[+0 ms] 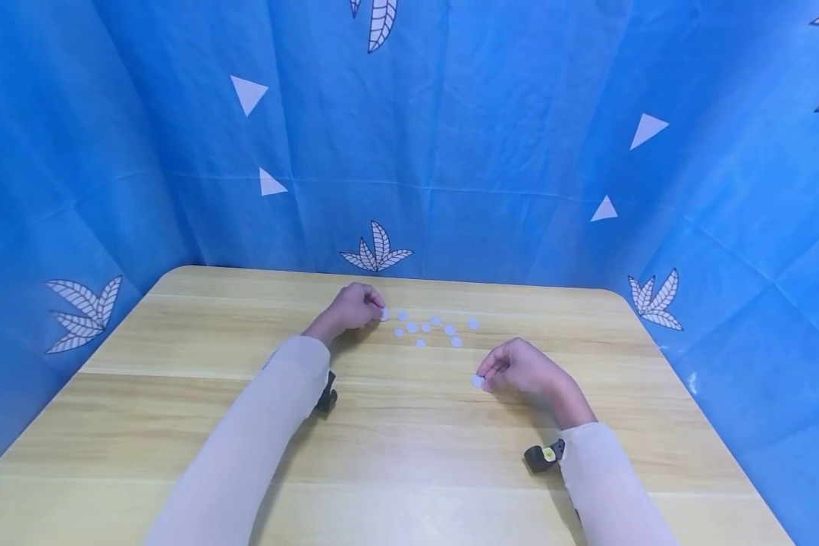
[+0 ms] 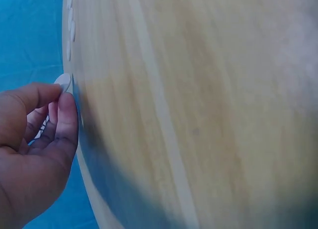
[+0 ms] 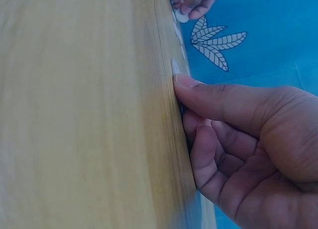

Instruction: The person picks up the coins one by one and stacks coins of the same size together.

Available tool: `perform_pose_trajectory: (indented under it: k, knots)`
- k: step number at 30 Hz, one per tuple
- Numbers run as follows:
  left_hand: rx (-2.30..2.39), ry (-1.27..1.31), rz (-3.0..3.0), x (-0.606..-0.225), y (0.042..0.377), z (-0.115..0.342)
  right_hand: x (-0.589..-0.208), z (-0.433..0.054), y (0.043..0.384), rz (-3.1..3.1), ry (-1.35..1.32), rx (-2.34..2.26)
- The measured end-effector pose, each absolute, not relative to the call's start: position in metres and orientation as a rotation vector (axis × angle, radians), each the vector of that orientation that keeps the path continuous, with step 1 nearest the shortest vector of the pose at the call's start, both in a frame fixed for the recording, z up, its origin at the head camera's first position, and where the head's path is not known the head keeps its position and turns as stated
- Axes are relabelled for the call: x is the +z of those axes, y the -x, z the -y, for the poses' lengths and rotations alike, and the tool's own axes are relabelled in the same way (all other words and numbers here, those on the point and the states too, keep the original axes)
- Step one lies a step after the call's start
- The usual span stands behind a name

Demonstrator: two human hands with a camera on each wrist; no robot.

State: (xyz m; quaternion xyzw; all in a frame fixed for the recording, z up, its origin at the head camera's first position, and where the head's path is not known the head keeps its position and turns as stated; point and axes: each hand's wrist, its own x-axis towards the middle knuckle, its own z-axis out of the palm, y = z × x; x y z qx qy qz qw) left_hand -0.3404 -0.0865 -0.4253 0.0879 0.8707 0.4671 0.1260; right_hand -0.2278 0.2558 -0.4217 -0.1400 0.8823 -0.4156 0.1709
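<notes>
Near the far side of the table, my left hand [image 1: 357, 305] pinches a small white disc [image 1: 384, 313] between thumb and fingertip; the left wrist view shows this disc [image 2: 63, 81] held on edge. My right hand [image 1: 522, 368], closer to me and to the right, pinches another white disc [image 1: 478, 381] low at the tabletop. In the right wrist view its edge [image 3: 174, 66] shows past the thumb. Several loose white discs, one of them a larger disc [image 1: 450, 330], lie scattered flat between the two hands, toward the back. What the discs are made of cannot be told.
The wooden table [image 1: 382, 470] has rounded far corners. Blue cloth [image 1: 491, 136] with white leaf and triangle prints hangs behind it and along both sides. A black strapped device [image 1: 541, 457] sits at the right wrist, a similar one [image 1: 327, 396] at the left.
</notes>
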Motion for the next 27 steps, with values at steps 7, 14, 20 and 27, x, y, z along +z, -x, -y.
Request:
perform_pose_trajectory:
  k: [7,14,20,27]
  knots:
    - [1.39,-0.29,-2.548,-0.426,0.341,0.084,-0.424,-0.257,0.227,-2.503,0.4,-1.194]
    - [1.399,-0.301,-2.556,-0.423,0.337,0.08,-0.424,-0.257,0.227,-2.503,0.409,-1.193]
    - [1.4,-0.312,-2.553,-0.422,0.332,0.08,-0.425,-0.257,0.227,-2.513,0.425,-1.181]
    - [1.42,-0.339,-2.555,-0.418,0.325,0.081,-0.425,-0.257,0.228,-2.521,0.424,-1.182]
